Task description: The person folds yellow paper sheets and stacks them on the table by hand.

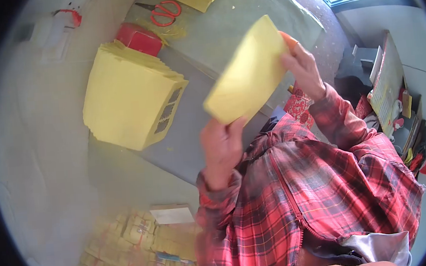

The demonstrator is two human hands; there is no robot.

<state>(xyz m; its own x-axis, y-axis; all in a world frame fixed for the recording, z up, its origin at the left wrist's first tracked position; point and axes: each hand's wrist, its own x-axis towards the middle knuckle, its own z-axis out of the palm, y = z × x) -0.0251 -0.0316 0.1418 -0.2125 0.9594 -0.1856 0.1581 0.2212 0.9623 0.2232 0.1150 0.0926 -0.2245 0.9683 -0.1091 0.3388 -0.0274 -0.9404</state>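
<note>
The grey and grey-green surface [181, 145] spans the middle and top of the frame, its far edge slanting down at upper right; a bare strip runs between the big stack and the held paper. That thick stack of yellow paper [125, 97] stands left of centre with uneven edges, four dark printed patches on its right side too small to read. Bundles of yellow paper [136, 244] fill the lower left, hazy. Right of centre, a plain, smooth, oblong piece of yellow paper [248, 72] is held tilted over the surface, slightly blurred; whether it is one sheet or several, I cannot tell. The left hand [220, 145] is closed on its lower end, thumb and fingers together; the right hand [302, 66] grips its right edge, something orange at a finger. At upper left, a red box [139, 39] sits just beside the stack, near red-handled scissors [165, 13].
</note>
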